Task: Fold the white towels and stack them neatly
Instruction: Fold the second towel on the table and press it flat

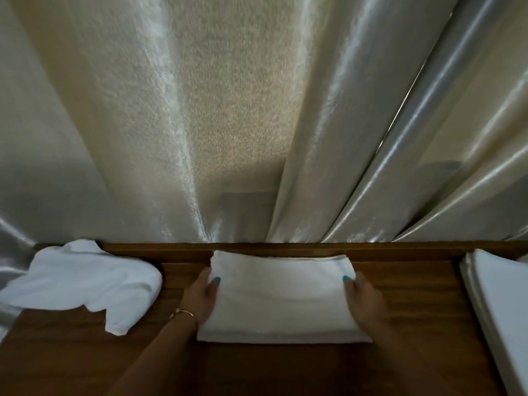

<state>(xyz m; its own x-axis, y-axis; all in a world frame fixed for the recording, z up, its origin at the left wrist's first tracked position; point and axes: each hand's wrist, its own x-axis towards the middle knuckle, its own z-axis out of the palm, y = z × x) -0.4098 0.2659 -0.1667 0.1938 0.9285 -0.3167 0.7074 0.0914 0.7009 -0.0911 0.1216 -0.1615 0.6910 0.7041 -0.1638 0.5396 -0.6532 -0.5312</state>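
Note:
A folded white towel (281,298) lies flat on the brown wooden table (411,304), its far edge near the back rim. My left hand (201,298) grips its left side, thumb on top and fingers under the edge. On the towel's right side, my right hand (364,300) holds it the same way. A crumpled, unfolded white towel (85,281) lies at the table's left end, apart from my hands.
Shiny cream curtains (228,124) hang right behind the table's back edge. A white, flat, folded-looking item (497,295) sits at the right edge of the table, partly out of frame. A thin bracelet (184,312) is on my left wrist.

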